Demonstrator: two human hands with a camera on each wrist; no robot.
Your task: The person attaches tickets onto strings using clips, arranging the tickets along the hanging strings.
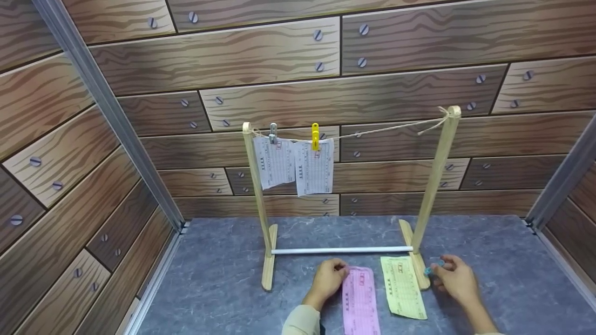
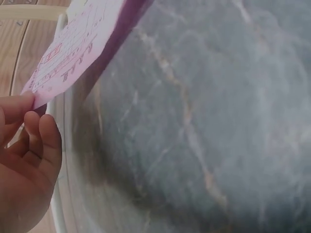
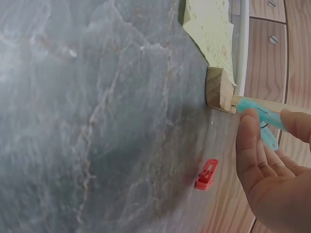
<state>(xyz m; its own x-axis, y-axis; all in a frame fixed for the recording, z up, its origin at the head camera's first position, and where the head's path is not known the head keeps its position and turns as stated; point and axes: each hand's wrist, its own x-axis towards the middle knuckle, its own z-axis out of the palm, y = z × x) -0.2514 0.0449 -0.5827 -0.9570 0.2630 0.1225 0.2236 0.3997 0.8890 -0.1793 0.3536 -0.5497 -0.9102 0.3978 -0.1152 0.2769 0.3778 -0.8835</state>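
Note:
My left hand [image 1: 329, 278] pinches the upper left corner of a pink printed slip [image 1: 361, 300]; in the left wrist view the pink slip [image 2: 80, 48] tilts up off the tabletop. Between thumb and fingers, my right hand [image 1: 458, 280] holds a light-blue clothespin [image 3: 262, 115], right of the stand's foot. A yellow-green slip [image 1: 404, 288] lies between the hands, its top near the white rod. From the string [image 1: 386, 132] hang two white slips, the left one [image 1: 275, 163] under a grey clothespin [image 1: 273, 133], the other [image 1: 314, 170] under a yellow clothespin [image 1: 315, 136].
A wooden stand has a left post [image 1: 257, 190] and a right post [image 1: 437, 181], joined low down by a white rod [image 1: 342, 251]. On the grey marbled tabletop [image 1: 219, 270], a red clothespin [image 3: 207, 174] lies near the right hand. Wood-patterned panels [image 1: 270, 56] enclose the back and sides.

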